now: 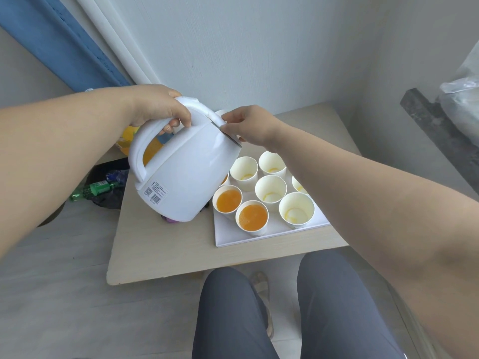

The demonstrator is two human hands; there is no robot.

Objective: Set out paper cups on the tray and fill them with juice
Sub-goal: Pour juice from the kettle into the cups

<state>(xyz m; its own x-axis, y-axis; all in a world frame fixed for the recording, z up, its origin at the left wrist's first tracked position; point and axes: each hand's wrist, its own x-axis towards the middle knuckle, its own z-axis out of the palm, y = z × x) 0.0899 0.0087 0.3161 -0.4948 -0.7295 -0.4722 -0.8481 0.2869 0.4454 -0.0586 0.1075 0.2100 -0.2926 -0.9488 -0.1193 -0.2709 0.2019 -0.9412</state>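
White jug [181, 172] tilted over cups [228, 200]

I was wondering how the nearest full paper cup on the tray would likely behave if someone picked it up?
The nearest full cup is thin paper, so its wall would probably flex under a firm squeeze. Juice sits close to its rim, so a squeeze or tilt would likely spill onto the tray. Filled, it probably stands steadier than the near-empty cup beside it.

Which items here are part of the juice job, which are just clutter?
Job: white jug gripped by left hand, right hand at its lid; paper cups, two filled; white tray.
Clutter: green bottle on the floor; plastic bag; blue curtain.
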